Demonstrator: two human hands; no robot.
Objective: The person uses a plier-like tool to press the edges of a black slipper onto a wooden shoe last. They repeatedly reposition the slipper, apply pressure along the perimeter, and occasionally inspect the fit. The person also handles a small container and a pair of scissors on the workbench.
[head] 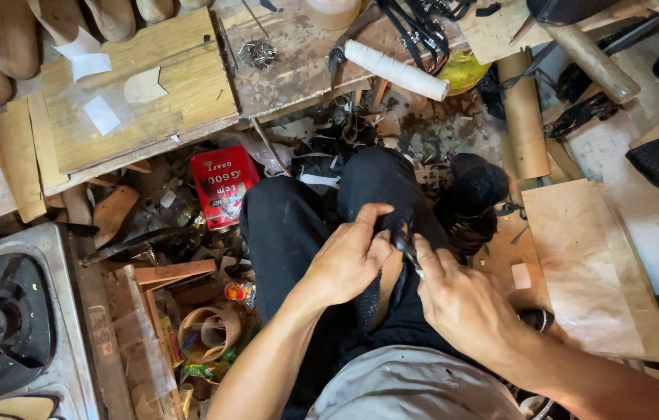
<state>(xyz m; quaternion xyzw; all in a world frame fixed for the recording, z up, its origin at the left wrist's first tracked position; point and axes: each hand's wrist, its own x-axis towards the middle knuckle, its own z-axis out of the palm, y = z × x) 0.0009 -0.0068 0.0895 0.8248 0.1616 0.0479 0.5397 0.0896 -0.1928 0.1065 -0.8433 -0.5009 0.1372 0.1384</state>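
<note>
Black shoe upper (382, 289) on lap, between left hand (349, 260), right hand (462, 299)

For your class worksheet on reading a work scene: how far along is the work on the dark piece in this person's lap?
Looks done: dark and tan offcuts litter the floor, so cutting has happened. In hand: the left hand pinches the dark piece on the lap, while the right hand works a thin tool at its top edge. Left: a black shoe lies nearby; what remains cannot be judged.
</note>
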